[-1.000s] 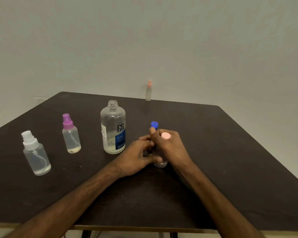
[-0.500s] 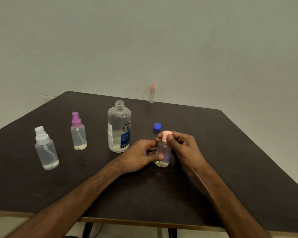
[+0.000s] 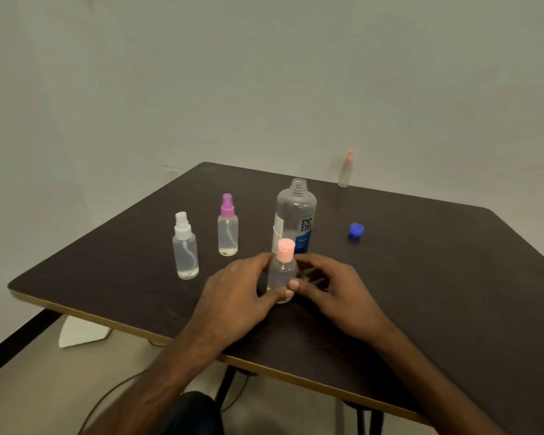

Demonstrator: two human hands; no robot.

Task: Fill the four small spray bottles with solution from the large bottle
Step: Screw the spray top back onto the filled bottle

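Both hands, left [image 3: 233, 290] and right [image 3: 336, 290], close on the upright pink-capped bottle [image 3: 282, 273] standing near the bench's [image 3: 437, 277] front edge. Just behind stands the uncapped large bottle [image 3: 296, 215], its blue cap [image 3: 356, 230] to the right. The purple-topped [image 3: 227, 230] and white-topped [image 3: 185, 249] spray bottles stand to the left.

Clear glossy plastic large bottle [image 3: 295, 215]; matt dark wood-grain table [image 3: 437, 277]; smooth blue plastic cap [image 3: 356, 230].

Dark brown rectangular wooden table [image 3: 421, 293], pale edge trim. Beneath its left edge: white folded sheet [image 3: 82, 332] on floor, thin dark cable [image 3: 102, 401] nearby.
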